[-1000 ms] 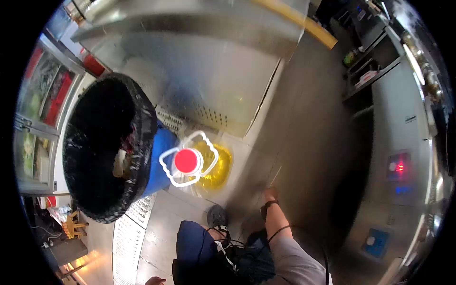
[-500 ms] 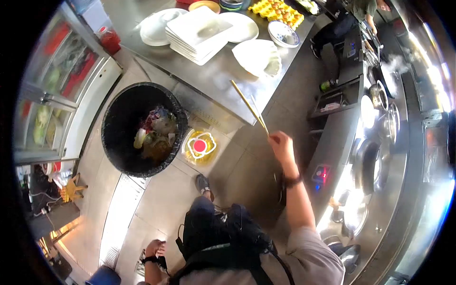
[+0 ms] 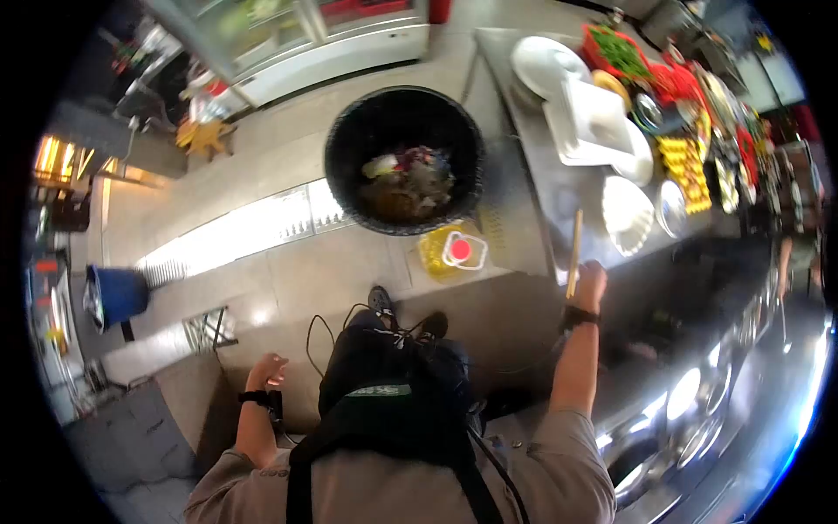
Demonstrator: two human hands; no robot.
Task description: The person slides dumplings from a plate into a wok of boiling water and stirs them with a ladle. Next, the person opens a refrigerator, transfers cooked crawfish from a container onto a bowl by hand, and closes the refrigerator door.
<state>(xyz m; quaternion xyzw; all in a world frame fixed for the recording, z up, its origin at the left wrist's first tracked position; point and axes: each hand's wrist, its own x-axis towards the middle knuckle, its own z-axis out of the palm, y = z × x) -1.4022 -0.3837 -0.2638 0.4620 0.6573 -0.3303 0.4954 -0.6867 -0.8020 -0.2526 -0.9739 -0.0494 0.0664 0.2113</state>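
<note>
My right hand [image 3: 592,283] is closed around long wooden chopsticks [image 3: 576,243], which point up beside the edge of the steel table [image 3: 543,188]. A white scalloped bowl [image 3: 627,217] on that table lies nearest to their upper part. My left hand [image 3: 267,372] hangs low over the floor, fingers loosely bent and apart, holding nothing. In front of me, an oil jug [image 3: 434,253] with a red cap and white handle stands on the floor, close to a large black bin [image 3: 342,188] with refuse inside.
White plates [image 3: 567,140], egg trays [image 3: 684,175] and a red basket of greens [image 3: 618,54] crowd the table. Pans [image 3: 698,437] line the stove at right, where another person's arm [image 3: 784,266] shows. A blue bucket [image 3: 120,295] stands left, a glass-door fridge [image 3: 336,52] behind.
My view has swung, so the bin, jug and table appear farther right. The chopsticks stay in my right hand and now point more steeply upward. More of my left arm shows.
</note>
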